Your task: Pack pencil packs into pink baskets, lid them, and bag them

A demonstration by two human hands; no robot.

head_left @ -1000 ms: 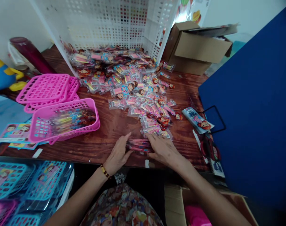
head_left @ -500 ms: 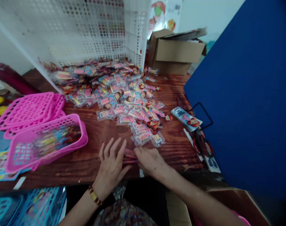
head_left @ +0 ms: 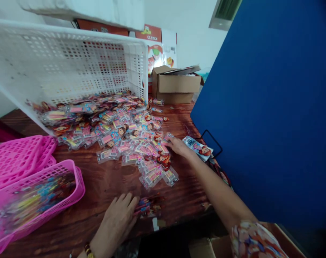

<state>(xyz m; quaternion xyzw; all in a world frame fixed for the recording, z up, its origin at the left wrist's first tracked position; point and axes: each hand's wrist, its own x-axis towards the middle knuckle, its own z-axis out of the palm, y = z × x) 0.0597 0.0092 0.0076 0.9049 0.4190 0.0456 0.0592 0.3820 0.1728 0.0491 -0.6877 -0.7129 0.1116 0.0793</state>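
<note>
My left hand (head_left: 118, 216) is low on the wooden table, closed around the near end of a small stack of clear, doll-printed packets (head_left: 150, 205). Out at the right side of a spread pile of similar pink and yellow packets (head_left: 130, 145) is my right hand (head_left: 177, 145). Its fingertips are pinched on one packet (head_left: 168, 136) there; the fingers partly hide it. The pile spills out of a white plastic crate (head_left: 137, 53) lying on its side.
On the left, a pink basket (head_left: 79, 182) holds many packets, with pink perforated lids (head_left: 18, 156) behind it. A cardboard box (head_left: 179, 84) stands at the back. A blue panel (head_left: 259, 107) rises on the right, near a printed pouch (head_left: 197, 147).
My right hand has left the stack near the table's front edge and reached forward to the pile. My left hand has stayed at the stack, and the view has tilted up and turned right.
</note>
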